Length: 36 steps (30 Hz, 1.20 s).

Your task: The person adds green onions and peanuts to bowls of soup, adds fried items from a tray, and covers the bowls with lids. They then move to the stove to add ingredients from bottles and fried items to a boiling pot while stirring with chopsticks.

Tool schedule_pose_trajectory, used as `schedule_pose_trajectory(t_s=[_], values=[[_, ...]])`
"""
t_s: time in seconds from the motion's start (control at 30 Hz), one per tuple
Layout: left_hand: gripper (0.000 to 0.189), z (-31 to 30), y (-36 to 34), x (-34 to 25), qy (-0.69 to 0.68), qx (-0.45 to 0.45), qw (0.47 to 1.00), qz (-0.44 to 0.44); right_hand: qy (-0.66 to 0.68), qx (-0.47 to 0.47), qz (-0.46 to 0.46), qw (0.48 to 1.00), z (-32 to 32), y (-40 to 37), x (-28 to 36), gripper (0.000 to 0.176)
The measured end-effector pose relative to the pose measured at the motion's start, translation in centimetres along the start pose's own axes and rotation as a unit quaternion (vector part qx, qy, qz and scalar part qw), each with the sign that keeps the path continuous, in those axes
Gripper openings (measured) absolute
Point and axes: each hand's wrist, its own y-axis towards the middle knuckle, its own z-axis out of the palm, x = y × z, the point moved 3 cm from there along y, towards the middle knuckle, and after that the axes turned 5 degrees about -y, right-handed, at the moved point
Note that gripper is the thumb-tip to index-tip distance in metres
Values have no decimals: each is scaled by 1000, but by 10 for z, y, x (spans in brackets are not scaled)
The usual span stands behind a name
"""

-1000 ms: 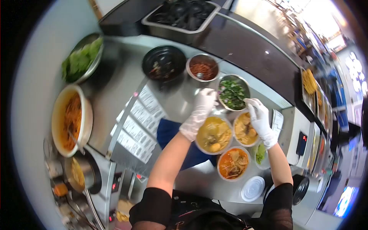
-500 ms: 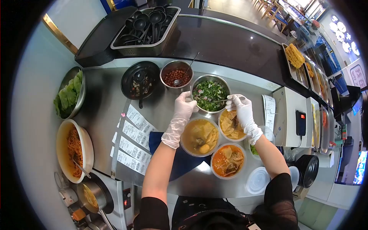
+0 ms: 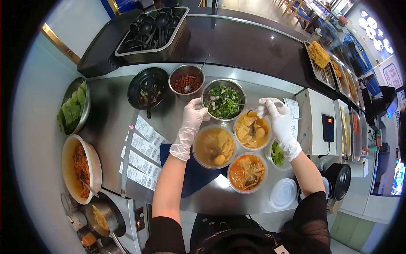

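Note:
My left hand (image 3: 195, 115), in a clear-white glove, grips the near left rim of a metal bowl (image 3: 241, 115) of chopped green onions (image 3: 223, 100). A spoon (image 3: 238, 104) rests in the bowl, its handle at the right rim. My gloved right hand (image 3: 277, 116) hovers right of the bowl with fingers loosely curled and apart; nothing shows in them. Below it is a round tub of yellow soup (image 3: 253, 129) with an egg and tofu skin. A larger tub of brownish soup (image 3: 214, 146) and a tub of red soup (image 3: 248, 172) stand nearer me.
Behind are a bowl of peanuts (image 3: 186, 83) and a black pan (image 3: 148, 89) with a ladle. Receipts (image 3: 141, 158) lie left of a dark cloth (image 3: 198, 182). Lettuce (image 3: 72, 108) and shredded carrot (image 3: 82, 169) stand far left. A lid (image 3: 283, 193) lies front right, near a greens tub (image 3: 277, 153).
My right hand has let go of the spoon and moved a little right and up, off the bowl. The left hand stays at the bowl's rim. The whole view has shifted slightly.

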Motion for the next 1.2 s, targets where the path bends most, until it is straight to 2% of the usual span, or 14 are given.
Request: schedule_pose_trajectory(t_s=[0.1, 0.17, 0.2, 0.23, 0.3, 0.4, 0.53, 0.63, 0.67, 0.7, 0.73, 0.77, 0.83, 1.2], values=[[41, -1, 3, 0, 12, 6, 1000, -7, -41, 33, -9, 999, 7, -39, 11, 19], [42, -1, 2, -2, 17, 13, 1000, -13, -111, 96, -120, 982, 13, -66, 0, 17], [42, 0, 2, -2, 16, 12, 1000, -14, -270, 153, -223, 924, 16, -78, 9, 14], [41, 0, 2, -2, 8, 9, 1000, -10, -373, 227, -370, 820, 21, -84, 4, 19], [41, 0, 4, -1, 0, 5, 1000, -7, -463, 263, -451, 717, 24, -92, 5, 28], [46, 0, 6, 1, 4, 8, 1000, -8, -422, 129, -432, 787, 25, -53, -3, 29], [50, 1, 7, 3, -3, 5, 1000, 2, -436, 87, -395, 804, 39, -4, -25, 22], [50, 3, 7, 2, -5, 3, 1000, 3, -402, 123, -331, 845, 51, 3, -45, 16], [50, 3, 7, 2, -10, 1, 1000, 3, -269, 103, -213, 934, 51, 1, -53, 14], [50, 3, 6, 1, -8, 3, 1000, 4, -125, 79, -87, 985, 50, 2, -62, 14], [50, 4, 6, 1, -11, 1, 1000, 2, -36, 51, -37, 997, 49, 6, -67, 19], [49, 4, 5, 1, -14, -2, 1000, -1, -36, 48, -38, 997, 45, 11, -67, 19], [49, 4, 5, 1, -14, 4, 1000, 0, 45, -9, 73, 996, 35, 21, -68, 20], [51, 6, 5, 0, -12, 9, 1000, -1, 56, -45, 24, 997, -11, 28, -45, 20]])
